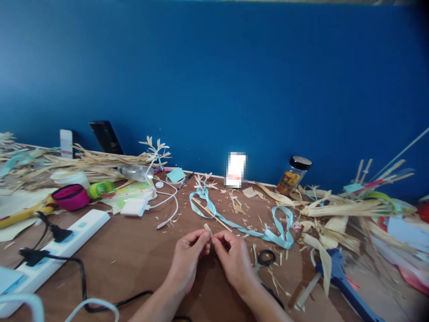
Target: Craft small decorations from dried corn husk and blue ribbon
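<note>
Near the front middle of the brown table, my left hand [191, 254] and my right hand [232, 257] meet fingertip to fingertip. Between them is a small pale strip of dried husk [207, 229], its upper end poking out above the left thumb. Both hands are closed in a pinch; the strip's lower part is hidden by the fingers. Just beyond lies a husk flower [203, 182] on a thin stick, with light blue ribbon [234, 223] curling from it to the right. Scissors [267, 258] with black handles lie beside my right wrist, partly covered by the arm.
A blue glue gun [345, 279] lies at the right by piled dried husks [348, 208]. A jar [292, 175] with a black lid stands by the blue wall. At left are a white power strip [67, 243], a black cable [82, 273] and a white charger [133, 207].
</note>
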`<action>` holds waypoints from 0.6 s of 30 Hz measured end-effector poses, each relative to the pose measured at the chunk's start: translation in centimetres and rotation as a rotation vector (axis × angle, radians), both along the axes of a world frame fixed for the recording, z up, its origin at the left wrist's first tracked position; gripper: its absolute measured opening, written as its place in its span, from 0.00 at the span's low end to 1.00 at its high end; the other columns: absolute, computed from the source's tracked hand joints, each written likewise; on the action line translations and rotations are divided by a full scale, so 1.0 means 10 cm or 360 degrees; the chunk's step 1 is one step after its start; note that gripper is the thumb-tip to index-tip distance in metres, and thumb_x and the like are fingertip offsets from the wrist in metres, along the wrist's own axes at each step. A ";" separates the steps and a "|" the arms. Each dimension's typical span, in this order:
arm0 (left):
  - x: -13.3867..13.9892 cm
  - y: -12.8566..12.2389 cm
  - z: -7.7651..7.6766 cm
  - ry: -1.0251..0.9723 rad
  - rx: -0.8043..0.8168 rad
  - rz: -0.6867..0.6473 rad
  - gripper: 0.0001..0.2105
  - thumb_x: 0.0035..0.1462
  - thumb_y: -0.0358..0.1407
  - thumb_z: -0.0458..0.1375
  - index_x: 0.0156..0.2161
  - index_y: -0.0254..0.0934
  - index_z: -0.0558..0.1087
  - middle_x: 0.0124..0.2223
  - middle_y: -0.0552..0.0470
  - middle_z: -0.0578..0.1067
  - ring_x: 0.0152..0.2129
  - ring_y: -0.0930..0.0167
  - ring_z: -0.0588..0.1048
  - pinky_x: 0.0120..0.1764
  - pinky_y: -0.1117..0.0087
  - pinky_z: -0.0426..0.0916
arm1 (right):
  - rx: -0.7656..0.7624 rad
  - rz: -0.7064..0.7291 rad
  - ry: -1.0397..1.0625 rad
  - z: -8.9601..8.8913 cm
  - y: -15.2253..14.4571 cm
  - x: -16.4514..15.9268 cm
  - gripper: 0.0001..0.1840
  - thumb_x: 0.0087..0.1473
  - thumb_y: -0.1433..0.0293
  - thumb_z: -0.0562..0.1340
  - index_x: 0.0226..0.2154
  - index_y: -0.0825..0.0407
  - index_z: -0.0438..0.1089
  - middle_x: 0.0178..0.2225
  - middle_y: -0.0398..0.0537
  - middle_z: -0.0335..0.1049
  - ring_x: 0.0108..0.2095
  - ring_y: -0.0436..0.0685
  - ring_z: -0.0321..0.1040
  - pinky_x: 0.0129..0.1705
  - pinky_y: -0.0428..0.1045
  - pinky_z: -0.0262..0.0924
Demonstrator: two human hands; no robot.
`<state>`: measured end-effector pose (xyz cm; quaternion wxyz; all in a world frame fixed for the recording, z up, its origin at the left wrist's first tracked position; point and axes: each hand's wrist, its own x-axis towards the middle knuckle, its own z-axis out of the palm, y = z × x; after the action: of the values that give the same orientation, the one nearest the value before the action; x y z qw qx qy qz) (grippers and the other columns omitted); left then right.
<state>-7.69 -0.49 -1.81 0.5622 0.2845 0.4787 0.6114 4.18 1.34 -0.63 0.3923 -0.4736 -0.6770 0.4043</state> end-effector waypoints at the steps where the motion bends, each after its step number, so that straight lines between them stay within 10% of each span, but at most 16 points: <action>1: 0.00 0.00 0.00 -0.0018 0.0006 -0.0001 0.10 0.42 0.39 0.63 0.28 0.32 0.75 0.22 0.56 0.69 0.19 0.79 0.63 0.23 0.79 0.60 | -0.0001 0.0006 0.0001 0.01 0.00 0.00 0.13 0.53 0.64 0.55 0.27 0.54 0.71 0.24 0.46 0.71 0.26 0.52 0.65 0.29 0.44 0.56; 11: 0.03 0.00 0.02 -0.0282 0.0021 -0.0059 0.09 0.43 0.37 0.64 0.29 0.34 0.73 0.19 0.59 0.65 0.16 0.82 0.61 0.20 0.82 0.58 | 0.0002 0.0040 0.0053 0.01 0.00 -0.01 0.13 0.54 0.65 0.55 0.25 0.54 0.70 0.23 0.44 0.71 0.25 0.51 0.65 0.28 0.44 0.56; 18: 0.02 0.00 0.00 0.0089 0.0016 0.0023 0.11 0.46 0.41 0.60 0.32 0.36 0.71 0.25 0.56 0.72 0.18 0.78 0.68 0.23 0.78 0.64 | 0.0133 -0.0092 0.0057 -0.01 -0.01 0.01 0.10 0.54 0.66 0.55 0.33 0.52 0.69 0.31 0.47 0.72 0.31 0.53 0.67 0.33 0.45 0.60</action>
<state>-7.53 -0.51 -1.82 0.5427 0.3007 0.4932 0.6097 4.28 1.28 -0.77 0.4353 -0.4689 -0.6723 0.3725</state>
